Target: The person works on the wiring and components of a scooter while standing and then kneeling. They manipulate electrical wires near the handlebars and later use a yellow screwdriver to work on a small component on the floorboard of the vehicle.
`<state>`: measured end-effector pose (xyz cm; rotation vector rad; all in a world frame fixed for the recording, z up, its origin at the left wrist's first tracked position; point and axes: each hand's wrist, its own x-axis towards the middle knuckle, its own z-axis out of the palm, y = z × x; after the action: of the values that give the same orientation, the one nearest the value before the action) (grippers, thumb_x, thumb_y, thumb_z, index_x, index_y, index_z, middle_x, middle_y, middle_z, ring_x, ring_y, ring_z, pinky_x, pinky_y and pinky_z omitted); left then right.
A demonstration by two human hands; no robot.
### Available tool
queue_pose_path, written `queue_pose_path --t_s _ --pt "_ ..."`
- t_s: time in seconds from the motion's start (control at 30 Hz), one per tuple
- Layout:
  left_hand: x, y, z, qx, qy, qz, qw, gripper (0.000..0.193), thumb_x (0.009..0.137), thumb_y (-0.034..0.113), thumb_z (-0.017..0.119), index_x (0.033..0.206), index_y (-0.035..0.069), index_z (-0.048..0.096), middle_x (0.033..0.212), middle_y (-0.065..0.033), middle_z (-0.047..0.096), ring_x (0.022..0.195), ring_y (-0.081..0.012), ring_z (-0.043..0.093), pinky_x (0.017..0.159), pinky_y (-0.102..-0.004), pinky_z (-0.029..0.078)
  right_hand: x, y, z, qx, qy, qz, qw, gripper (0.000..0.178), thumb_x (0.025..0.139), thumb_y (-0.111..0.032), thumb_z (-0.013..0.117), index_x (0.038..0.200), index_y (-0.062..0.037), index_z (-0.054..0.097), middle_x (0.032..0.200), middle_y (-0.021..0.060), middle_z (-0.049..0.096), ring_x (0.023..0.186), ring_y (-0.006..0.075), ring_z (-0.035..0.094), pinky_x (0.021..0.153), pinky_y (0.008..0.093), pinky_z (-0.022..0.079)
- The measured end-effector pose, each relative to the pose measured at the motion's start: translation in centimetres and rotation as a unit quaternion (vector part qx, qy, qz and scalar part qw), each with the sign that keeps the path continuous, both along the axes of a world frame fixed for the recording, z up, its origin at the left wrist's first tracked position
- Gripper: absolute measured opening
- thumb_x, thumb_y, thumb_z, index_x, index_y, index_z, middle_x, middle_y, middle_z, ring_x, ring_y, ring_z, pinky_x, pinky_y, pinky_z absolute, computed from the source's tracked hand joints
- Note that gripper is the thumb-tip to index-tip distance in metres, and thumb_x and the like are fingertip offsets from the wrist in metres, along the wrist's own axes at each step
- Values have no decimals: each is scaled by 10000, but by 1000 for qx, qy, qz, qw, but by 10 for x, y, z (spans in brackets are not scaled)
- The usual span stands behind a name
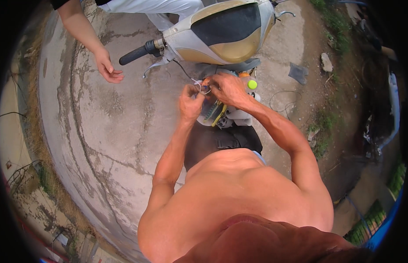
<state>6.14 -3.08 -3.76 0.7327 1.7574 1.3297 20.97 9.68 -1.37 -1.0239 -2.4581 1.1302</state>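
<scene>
Cracked, stained concrete spreads under everything, giving way to bare dirt with grass toward three o'clock. At twelve o'clock stands a scooter, its front gold and silver around a black panel; its black handlebar grip and brake lever point out toward ten to eleven. From there a dark cable runs down toward my hands.

Just above centre, near twelve o'clock, is the white wire, looped between my hands. My left hand pinches it between thumb and fingertips; my right hand has its fingers closed on it too, though they partly hide the spot. Below them, a yellow-and-black tool lies over my lap. A yellow-green cap shows toward one to two o'clock. At ten, another person's hand hangs loosely open, touching nothing.
</scene>
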Motion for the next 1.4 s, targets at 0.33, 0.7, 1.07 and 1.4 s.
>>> queue_pose_path --t_s 0.33,0.7,1.07,1.4 --pt "4 8 -26 -12 -284 136 949 173 916 83 657 1047 16 567 1009 -112 680 910 -206 681 772 -363 589 -29 -9 -30 -309 149 -237 909 233 969 -248 649 945 -17 668 845 103 696 758 255 659 670 383 505" --pt "-27 -14 3 1 112 50 992 422 907 118 712 1276 -32 574 1097 -105 678 932 -188 668 797 -297 536 -6 2 -12 -620 152 -159 753 160 995 -216 654 989 -57 673 831 30 673 684 97 601 566 242 449" --pt "-21 -16 31 -3 165 -132 977 270 857 163 777 1004 -39 674 1140 -146 664 946 -271 657 817 -367 542 -7 2 -43 -569 122 -33 813 176 950 -195 696 983 -22 704 841 52 677 741 151 632 659 288 516" --pt "-17 -35 38 -38 196 -158 967 220 836 99 741 935 -51 615 1181 -176 634 998 -292 650 850 -375 537 -18 8 12 -32 -53 263 963 201 861 -147 623 988 -47 742 962 190 711 908 429 667 802 511 532"
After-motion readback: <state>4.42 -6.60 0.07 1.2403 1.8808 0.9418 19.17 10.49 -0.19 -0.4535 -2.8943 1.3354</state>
